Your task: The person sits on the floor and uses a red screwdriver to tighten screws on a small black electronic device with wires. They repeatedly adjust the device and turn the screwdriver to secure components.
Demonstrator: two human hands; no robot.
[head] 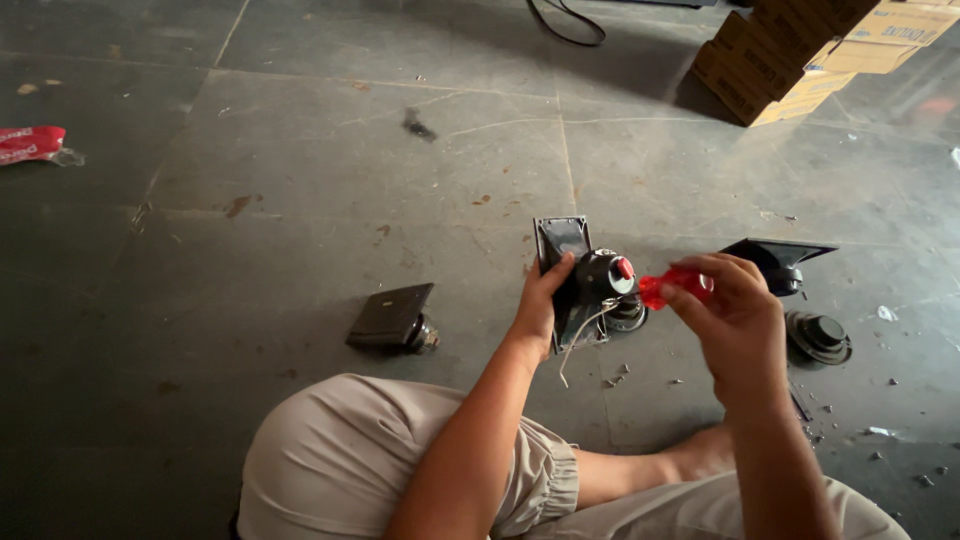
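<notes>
The dark grey stone-tiled floor [330, 170] formed the working surface, and I sat on it with my legs folded in beige trousers [340, 460], which kept the work low and close between my knees. A stack of tan cardboard cartons [790, 55] stood at the far right corner, well apart from me, with a black cable loop [565, 25] beside it and a crumpled red wrapper [30, 143] at the far left edge. Most of the floor to my left lay open, so the arms had free room on that side; the right was more crowded. There, a second black horn-shaped unit [775, 255] lay just behind my right hand, a round black driver disc [818, 335] rested near my right wrist, and small debris scattered toward the lower right. A third black square-fronted unit [392, 318] lay alone to my left. My left hand [540, 305] was closed around the black rectangular horn speaker with its cylindrical rear driver [590, 280], held upright off the floor so that the red-capped back faced my other hand; thin pale wires [580, 340] hung from it. My right hand [730, 310] was closed on the red translucent screwdriver handle [672, 286], levelled at the driver's back; the tip was hidden.
</notes>
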